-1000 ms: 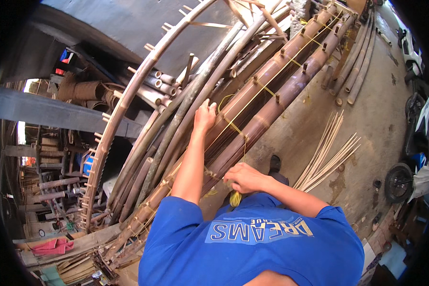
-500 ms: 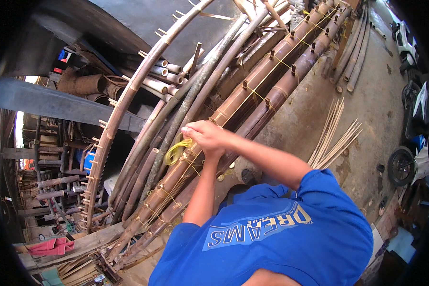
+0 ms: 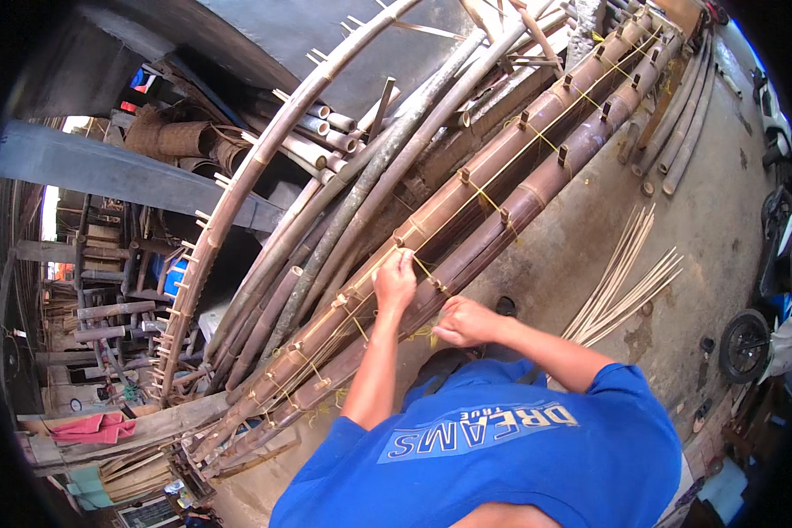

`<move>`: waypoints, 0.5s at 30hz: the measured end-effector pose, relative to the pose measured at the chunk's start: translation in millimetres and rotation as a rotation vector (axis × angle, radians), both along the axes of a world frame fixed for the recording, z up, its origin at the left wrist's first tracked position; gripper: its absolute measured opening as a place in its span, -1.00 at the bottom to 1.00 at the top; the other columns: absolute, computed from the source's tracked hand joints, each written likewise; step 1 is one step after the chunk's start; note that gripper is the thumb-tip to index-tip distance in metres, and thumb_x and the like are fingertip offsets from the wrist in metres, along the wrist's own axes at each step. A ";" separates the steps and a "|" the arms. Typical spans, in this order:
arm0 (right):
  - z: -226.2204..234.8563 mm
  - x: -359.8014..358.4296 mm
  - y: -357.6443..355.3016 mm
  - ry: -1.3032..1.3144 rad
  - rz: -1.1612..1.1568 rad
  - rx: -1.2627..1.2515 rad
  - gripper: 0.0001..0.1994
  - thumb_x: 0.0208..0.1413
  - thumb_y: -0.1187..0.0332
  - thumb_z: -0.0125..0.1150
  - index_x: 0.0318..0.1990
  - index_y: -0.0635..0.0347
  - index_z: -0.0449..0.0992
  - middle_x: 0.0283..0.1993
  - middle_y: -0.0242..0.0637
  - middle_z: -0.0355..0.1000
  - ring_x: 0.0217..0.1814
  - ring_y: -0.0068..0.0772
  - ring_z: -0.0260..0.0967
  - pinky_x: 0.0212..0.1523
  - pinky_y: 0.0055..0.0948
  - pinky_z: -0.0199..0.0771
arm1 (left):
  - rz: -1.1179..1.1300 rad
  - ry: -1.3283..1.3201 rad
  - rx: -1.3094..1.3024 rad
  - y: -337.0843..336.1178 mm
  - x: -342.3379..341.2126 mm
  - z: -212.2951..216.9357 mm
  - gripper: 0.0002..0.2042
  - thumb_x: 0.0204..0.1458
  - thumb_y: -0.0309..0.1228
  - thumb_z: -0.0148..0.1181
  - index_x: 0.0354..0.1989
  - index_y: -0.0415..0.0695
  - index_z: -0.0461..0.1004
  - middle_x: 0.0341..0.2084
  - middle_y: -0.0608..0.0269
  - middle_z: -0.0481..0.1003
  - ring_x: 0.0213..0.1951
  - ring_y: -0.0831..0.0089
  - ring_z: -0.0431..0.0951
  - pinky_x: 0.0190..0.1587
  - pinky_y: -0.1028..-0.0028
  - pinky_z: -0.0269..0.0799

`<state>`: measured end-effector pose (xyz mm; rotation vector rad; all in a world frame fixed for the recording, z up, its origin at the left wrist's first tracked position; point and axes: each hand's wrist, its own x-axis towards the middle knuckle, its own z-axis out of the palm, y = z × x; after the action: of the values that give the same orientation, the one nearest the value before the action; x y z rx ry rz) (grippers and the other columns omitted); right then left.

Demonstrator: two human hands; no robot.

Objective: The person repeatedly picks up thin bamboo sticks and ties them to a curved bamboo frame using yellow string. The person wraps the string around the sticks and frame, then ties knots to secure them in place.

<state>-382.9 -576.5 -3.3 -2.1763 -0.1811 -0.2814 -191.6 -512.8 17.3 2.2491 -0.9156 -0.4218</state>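
Observation:
Two long brown bamboo poles run diagonally side by side, the far pole point(image 3: 487, 176) and the near pole point(image 3: 537, 195). Short dark pegs point(image 3: 504, 216) stand along both, and thin yellow cord point(image 3: 482, 191) is laced between them. My left hand point(image 3: 394, 283) is closed in a pinch on the cord at the far pole, beside a peg. Below the near pole my right hand point(image 3: 468, 322) makes a fist around the cord, close to another peg. Loose yellow strands hang near it. The cord inside both hands is mostly hidden by the fingers.
A curved bamboo piece point(image 3: 238, 189) with many light pegs arches at left, before stacked poles point(image 3: 361, 202). Thin bamboo sticks point(image 3: 620, 282) lie on the concrete floor at right. A motorbike wheel point(image 3: 748, 345) is at far right, and a red cloth point(image 3: 92, 429) at lower left.
My hands were together over the far pole with a yellow cord bundle. Now they are apart, the right drawn toward me past the near pole. The bundle no longer shows there.

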 end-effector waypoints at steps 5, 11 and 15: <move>4.9 8.5 -0.3 0.186 -0.190 0.149 -0.59 0.18 0.20 0.07 -0.66 0.24 0.49 -0.64 0.02 0.40 -0.44 0.05 0.45 0.10 -0.14 0.36 | -0.005 0.152 -0.433 -66.1 40.0 63.5 -0.78 0.35 -0.40 -0.03 -0.19 -0.23 0.56 -0.62 0.42 0.42 -0.56 0.69 0.40 -0.47 0.61 0.34; 20.4 7.6 38.3 0.121 -0.294 -0.381 -0.84 -0.07 0.28 0.21 -0.37 0.15 0.54 -0.37 -0.09 0.52 -0.17 -0.11 0.50 0.10 -0.14 0.37 | 0.063 -0.181 0.016 -68.9 114.6 -48.5 -0.70 0.26 -0.18 -0.04 -0.09 -0.03 0.59 -0.23 -0.13 0.59 -0.10 -0.14 0.58 -0.03 0.02 0.45; 26.1 26.8 105.4 0.193 -0.198 -0.039 -0.69 0.01 0.29 0.27 -0.08 0.14 0.49 -0.12 -0.10 0.50 0.04 -0.05 0.43 0.10 -0.12 0.37 | -0.131 -0.139 0.039 -25.5 137.2 -27.9 -0.57 0.25 -0.12 0.04 0.08 -0.22 0.47 -0.12 -0.19 0.57 -0.02 -0.11 0.57 0.04 0.08 0.45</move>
<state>-356.1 -471.1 22.9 -2.2473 0.1393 -0.1780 -54.4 -538.3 -10.6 2.2841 -1.1400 -0.3471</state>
